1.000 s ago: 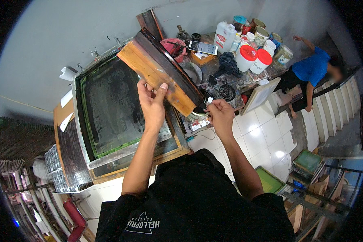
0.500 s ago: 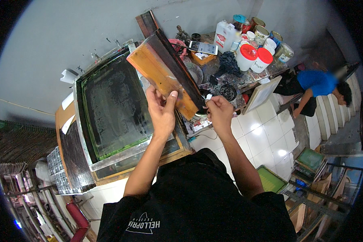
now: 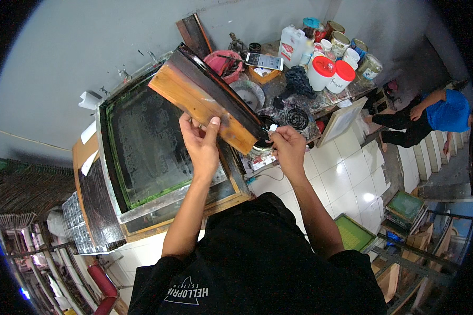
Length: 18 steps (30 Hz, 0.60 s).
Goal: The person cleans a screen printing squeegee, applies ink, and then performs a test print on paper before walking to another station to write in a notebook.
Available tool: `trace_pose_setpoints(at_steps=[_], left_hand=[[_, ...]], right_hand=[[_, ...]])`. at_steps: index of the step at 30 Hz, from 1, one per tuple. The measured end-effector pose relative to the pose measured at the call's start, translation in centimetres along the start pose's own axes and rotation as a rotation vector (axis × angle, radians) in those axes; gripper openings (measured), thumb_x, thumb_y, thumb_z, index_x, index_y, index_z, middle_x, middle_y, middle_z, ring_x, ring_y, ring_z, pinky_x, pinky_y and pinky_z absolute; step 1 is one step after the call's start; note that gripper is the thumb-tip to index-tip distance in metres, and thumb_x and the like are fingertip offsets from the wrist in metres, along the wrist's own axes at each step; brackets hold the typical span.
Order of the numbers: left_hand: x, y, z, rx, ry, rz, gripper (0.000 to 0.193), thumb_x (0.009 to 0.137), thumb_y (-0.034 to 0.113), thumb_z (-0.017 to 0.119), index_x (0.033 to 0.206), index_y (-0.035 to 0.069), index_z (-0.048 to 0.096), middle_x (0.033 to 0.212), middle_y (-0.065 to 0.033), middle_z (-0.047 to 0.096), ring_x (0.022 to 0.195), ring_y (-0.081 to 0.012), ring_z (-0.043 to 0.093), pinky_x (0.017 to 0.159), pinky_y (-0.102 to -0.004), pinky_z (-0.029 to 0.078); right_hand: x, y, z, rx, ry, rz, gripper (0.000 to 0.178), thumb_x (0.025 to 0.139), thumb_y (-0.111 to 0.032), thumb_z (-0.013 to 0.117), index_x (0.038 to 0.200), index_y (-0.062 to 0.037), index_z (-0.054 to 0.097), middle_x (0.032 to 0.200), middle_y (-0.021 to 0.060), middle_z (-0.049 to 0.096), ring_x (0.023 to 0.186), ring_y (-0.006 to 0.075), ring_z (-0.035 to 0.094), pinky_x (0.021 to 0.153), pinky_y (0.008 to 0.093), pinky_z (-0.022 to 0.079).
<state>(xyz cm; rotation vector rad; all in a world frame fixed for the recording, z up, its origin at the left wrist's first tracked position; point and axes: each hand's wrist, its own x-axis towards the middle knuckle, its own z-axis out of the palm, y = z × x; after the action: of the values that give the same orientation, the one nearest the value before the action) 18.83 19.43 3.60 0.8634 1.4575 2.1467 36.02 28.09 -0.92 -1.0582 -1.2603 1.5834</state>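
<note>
My left hand (image 3: 201, 147) is closed around the lower edge of a wide wooden squeegee (image 3: 194, 97), thumb on its near face. The squeegee is held tilted in the air, its upper end left and its blade side coated in dark ink. At the lower right end, my right hand (image 3: 290, 148) pinches a small white-topped tool (image 3: 273, 127), apparently a scraper, against the inky edge. Most of that tool is hidden by the fingers. Just beneath sits an open ink tub (image 3: 261, 146), partly covered. Left of the hands lies a framed printing screen (image 3: 147, 139) with dark-stained mesh.
A cluttered bench (image 3: 320, 102) at the back right carries a pink basin (image 3: 220, 64), a phone (image 3: 265, 61), a black cloth (image 3: 298, 82), a white jug (image 3: 290, 44) and red-lidded tubs (image 3: 323, 74). A co-worker (image 3: 446, 110) in blue is near the steps (image 3: 425, 152).
The squeegee has swung its upper end down and left, uncovering more of the pink basin. My left hand moved slightly left with it. The co-worker has straightened from a bent posture.
</note>
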Motion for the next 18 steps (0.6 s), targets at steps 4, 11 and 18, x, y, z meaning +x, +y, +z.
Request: trace_pose_setpoints(at_steps=[4,11,18], left_hand=[[-0.6,-0.3,0.3,0.064,-0.047,0.010,0.041,0.092,0.003,0.066,0.126,0.003,0.042,0.114,-0.0090,0.060,0.104,-0.0164,0.059,0.089,-0.0316,0.050],[-1.0,0.1,1.2,0.097,-0.149,0.112,0.047,0.094,0.000,0.062,0.133,0.000,0.036,0.119,-0.0124,0.059,0.108,-0.0175,0.058,0.096,-0.0311,0.044],[-0.9,0.0,1.0,0.157,-0.195,0.141,0.046,0.095,0.002,0.061,0.133,-0.002,0.036,0.119,-0.0154,0.060,0.109,-0.0175,0.059,0.095,-0.0314,0.046]], right_hand=[[0.3,-2.0,1.8,0.143,-0.027,0.048,0.007,0.089,-0.006,0.066,0.085,-0.0018,0.062,0.064,0.0028,0.059,0.045,0.0044,0.045,0.040,0.0206,0.033],[1.8,-8.9,5.4,0.276,-0.133,-0.053,0.009,0.086,-0.005,0.067,0.083,0.0000,0.061,0.069,0.0098,0.064,0.043,0.0065,0.047,0.035,0.0208,0.032],[2.6,-15.2,7.5,0.383,-0.257,-0.128,0.011,0.086,-0.006,0.065,0.086,0.0036,0.060,0.073,0.0129,0.065,0.044,0.0095,0.053,0.033,0.0232,0.035]])
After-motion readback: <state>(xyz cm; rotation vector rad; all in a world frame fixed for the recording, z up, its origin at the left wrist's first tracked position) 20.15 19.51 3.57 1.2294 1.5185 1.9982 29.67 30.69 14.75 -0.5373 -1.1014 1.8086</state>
